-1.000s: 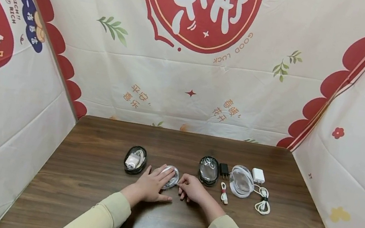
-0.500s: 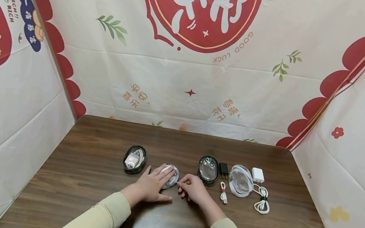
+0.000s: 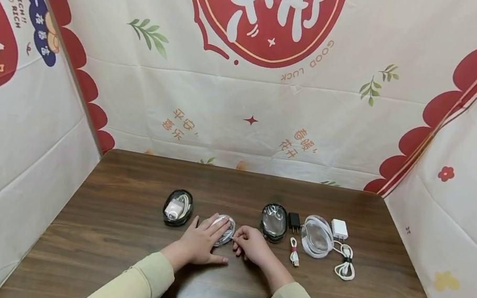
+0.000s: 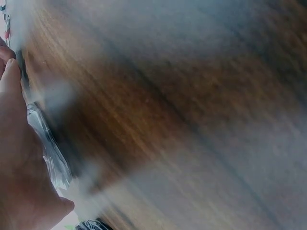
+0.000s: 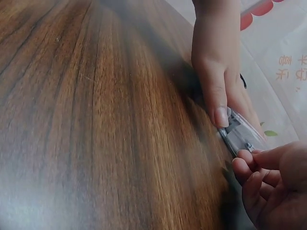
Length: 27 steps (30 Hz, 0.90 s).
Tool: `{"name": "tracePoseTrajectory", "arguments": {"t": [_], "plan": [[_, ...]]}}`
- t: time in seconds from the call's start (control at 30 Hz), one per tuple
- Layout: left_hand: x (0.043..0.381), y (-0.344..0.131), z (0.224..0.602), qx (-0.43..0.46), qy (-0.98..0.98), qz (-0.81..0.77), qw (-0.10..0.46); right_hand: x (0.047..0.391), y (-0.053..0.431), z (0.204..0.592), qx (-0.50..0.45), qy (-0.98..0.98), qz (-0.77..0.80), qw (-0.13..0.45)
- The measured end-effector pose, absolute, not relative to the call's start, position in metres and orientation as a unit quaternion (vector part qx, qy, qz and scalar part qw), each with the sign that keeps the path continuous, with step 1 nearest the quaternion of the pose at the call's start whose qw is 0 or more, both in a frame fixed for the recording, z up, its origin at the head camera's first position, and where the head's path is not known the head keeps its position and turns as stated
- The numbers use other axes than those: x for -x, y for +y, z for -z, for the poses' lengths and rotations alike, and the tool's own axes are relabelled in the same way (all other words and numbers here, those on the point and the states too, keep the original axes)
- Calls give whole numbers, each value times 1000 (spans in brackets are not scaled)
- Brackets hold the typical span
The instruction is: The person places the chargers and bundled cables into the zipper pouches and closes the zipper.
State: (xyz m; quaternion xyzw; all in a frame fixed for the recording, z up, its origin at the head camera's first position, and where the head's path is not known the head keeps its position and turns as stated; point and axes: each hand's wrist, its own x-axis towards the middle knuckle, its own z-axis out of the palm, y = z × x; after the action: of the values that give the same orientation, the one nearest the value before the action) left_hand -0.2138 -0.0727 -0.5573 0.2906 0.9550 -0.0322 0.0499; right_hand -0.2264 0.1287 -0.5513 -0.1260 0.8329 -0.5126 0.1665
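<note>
My left hand (image 3: 199,243) lies with its fingers spread over a small clear oval zip pouch (image 3: 228,235) in the middle of the table, covering much of it. Something white shows inside the pouch beneath the fingers. At the pouch's right edge my right hand (image 3: 253,246) pinches the zipper pull between thumb and curled fingers. The right wrist view shows the small metal zipper pull (image 5: 249,146) at the fingertips, with the left thumb on the pouch's near side. In the left wrist view the clear pouch (image 4: 53,158) shows partly behind the hand.
To the left lies a black-edged pouch (image 3: 178,208) holding a white charger and cable. On the right are another black-edged pouch (image 3: 274,223), a black charger (image 3: 294,220), a short white cable (image 3: 294,252), a clear pouch (image 3: 318,236), a white charger (image 3: 339,228) and a coiled white cable (image 3: 345,266).
</note>
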Motion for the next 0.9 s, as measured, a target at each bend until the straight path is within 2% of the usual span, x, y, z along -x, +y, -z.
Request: {"name": "tracePoseTrajectory", "arguments": {"t": [0.43, 0.63, 0.77, 0.9], "plan": [[212, -73, 543, -285, 957, 19, 53, 225, 125, 555, 79, 831, 528, 157], [211, -70, 535, -278, 959, -35, 34, 224, 126, 553, 57, 821, 553, 127], [211, -71, 534, -245, 963, -111, -1, 221, 128, 550, 42, 812, 573, 107], [207, -72, 534, -180, 963, -199, -11, 213, 127, 545, 43, 813, 570, 111]]}}
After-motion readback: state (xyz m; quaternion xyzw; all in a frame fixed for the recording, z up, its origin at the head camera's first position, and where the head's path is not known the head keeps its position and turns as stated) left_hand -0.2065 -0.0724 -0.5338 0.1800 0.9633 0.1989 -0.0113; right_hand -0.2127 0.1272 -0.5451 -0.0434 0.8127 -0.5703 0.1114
